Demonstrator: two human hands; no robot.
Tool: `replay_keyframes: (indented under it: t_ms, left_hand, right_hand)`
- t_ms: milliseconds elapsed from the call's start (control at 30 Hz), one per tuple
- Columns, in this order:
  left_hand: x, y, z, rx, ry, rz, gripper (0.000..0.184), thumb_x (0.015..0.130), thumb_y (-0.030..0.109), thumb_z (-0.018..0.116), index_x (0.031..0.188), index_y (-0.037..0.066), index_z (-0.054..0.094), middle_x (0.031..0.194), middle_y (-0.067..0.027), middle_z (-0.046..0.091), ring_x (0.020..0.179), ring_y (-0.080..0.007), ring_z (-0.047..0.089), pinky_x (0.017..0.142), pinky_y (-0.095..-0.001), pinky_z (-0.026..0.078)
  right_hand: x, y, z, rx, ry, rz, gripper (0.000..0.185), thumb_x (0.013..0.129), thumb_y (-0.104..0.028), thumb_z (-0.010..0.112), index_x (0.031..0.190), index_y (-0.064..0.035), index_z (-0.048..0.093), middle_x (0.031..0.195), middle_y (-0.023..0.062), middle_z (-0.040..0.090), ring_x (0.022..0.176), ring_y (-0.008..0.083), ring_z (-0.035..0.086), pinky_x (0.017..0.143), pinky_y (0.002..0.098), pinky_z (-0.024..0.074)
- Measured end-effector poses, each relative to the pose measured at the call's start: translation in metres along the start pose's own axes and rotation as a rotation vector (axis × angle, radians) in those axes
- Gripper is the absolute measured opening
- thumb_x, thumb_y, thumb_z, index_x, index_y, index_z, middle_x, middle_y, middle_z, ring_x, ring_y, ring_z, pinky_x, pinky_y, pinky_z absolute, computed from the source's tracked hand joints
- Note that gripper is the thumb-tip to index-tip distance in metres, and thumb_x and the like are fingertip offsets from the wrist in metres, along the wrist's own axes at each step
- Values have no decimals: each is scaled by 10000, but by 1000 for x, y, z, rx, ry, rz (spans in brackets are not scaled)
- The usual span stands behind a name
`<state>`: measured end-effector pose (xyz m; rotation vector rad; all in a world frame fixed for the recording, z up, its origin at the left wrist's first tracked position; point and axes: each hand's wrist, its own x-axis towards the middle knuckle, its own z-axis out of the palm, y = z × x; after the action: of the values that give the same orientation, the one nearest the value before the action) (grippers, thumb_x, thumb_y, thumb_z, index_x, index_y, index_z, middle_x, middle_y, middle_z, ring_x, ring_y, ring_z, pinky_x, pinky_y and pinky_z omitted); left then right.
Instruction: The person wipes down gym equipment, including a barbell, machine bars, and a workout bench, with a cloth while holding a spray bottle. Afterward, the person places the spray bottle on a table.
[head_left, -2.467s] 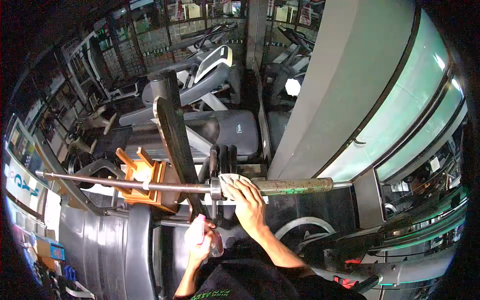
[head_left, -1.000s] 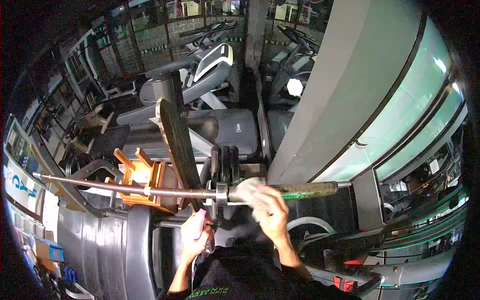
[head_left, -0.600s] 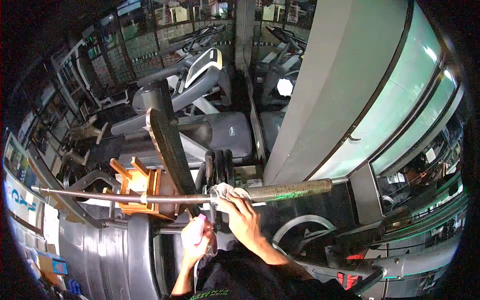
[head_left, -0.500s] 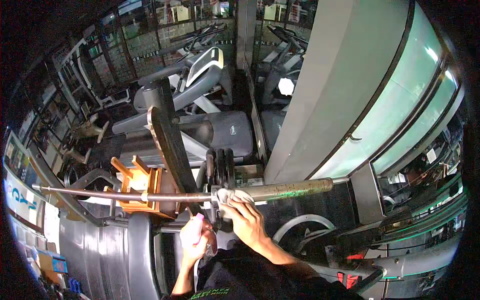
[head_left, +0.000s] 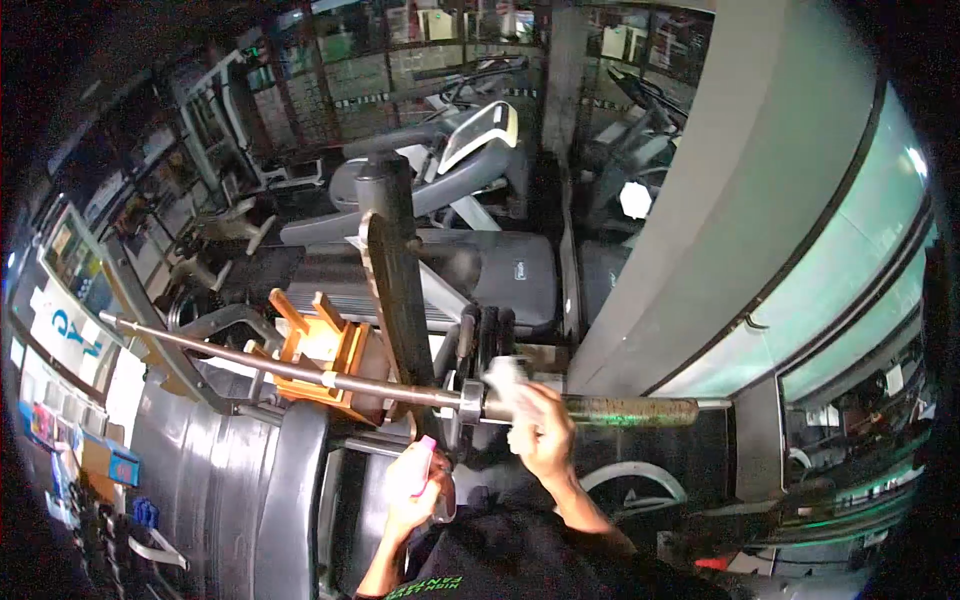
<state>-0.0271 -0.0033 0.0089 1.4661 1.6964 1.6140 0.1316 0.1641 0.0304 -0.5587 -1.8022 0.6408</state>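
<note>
A barbell lies across the view, resting by the black upright of a bench rack. Its worn, stained sleeve points right, past a metal collar. My right hand is closed on a white cloth, blurred by motion, just above the sleeve near the collar. Below the bar, my left hand grips a spray bottle with a pink head; the fingers partly cover its body.
Beyond the bar stand a wooden stool and a treadmill. A black padded bench is at the lower left. To the right rises a grey pillar, with weight plates just behind the collar.
My right hand with the cloth has lifted off the sleeve by the collar and turned upward. The view has shifted, moving the scene right and down. My left hand keeps the spray bottle.
</note>
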Motion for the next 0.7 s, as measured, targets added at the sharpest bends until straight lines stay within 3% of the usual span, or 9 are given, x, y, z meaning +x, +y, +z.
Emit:
replay_keyframes:
  t_ms: [67, 133, 300, 367, 467, 533, 633, 700]
  left_hand:
    - [7, 20, 4, 34, 84, 19, 340, 701, 11, 574, 1039, -25, 582, 806, -133, 612, 720, -263, 604, 674, -356, 500]
    - [11, 26, 3, 56, 74, 32, 329, 704, 14, 576, 1030, -28, 576, 804, -134, 611, 730, -262, 605, 678, -359, 501]
    - [4, 28, 4, 84, 146, 19, 263, 754, -14, 538, 1016, -32, 545, 784, -126, 600, 676, -237, 602, 634, -337, 500]
    - [7, 53, 5, -29, 184, -113, 250, 795, -58, 481, 1038, -31, 532, 727, -89, 574, 585, -187, 570, 573, -293, 482]
    - [4, 50, 3, 55, 213, -40, 270, 814, -79, 457, 1072, -31, 523, 673, -55, 542, 540, -147, 552, 537, -268, 460]
    - [-3, 33, -6, 103, 196, 68, 198, 808, -62, 497, 997, -33, 547, 676, -67, 560, 576, -142, 575, 560, -280, 472]
    - [-16, 29, -18, 41, 191, 25, 165, 819, -55, 496, 969, -24, 556, 715, -77, 597, 601, -147, 577, 581, -291, 482]
    - [-22, 35, -27, -280, 280, -234, 47, 804, 20, 529, 775, -5, 556, 767, -123, 643, 608, -157, 589, 571, -284, 484]
  right_hand:
    - [19, -6, 20, -92, -281, -96, 341, 768, -10, 649, 1105, -55, 627, 1161, 125, 612, 975, 266, 641, 810, 336, 549]
    - [19, -16, 34, -206, -418, -173, 393, 721, -62, 683, 1102, -156, 668, 1219, 69, 599, 1139, 285, 546, 924, 395, 485]
    - [-7, -13, 38, -343, -408, -187, 364, 754, -79, 660, 1093, -204, 693, 1242, 60, 586, 1196, 260, 508, 976, 393, 457]
    - [-17, -5, 37, -265, -352, -210, 317, 761, -89, 650, 1039, -222, 720, 1222, 53, 609, 1181, 256, 532, 999, 388, 453]
    - [-26, 3, 32, -186, -357, -236, 264, 759, -87, 650, 964, -225, 742, 1199, 46, 632, 1158, 255, 557, 1015, 384, 449]
    - [-35, 4, 28, -113, -344, -218, 237, 764, -69, 648, 926, -213, 745, 1167, 52, 650, 1128, 270, 577, 995, 386, 467]
    - [-47, 3, 32, 69, -229, -139, 200, 714, -64, 668, 892, -135, 724, 1117, 102, 666, 1068, 307, 606, 945, 401, 483]
    - [-53, 5, 42, 175, -112, -80, 195, 664, -19, 603, 844, -42, 675, 1071, 160, 668, 1017, 320, 622, 902, 411, 486]
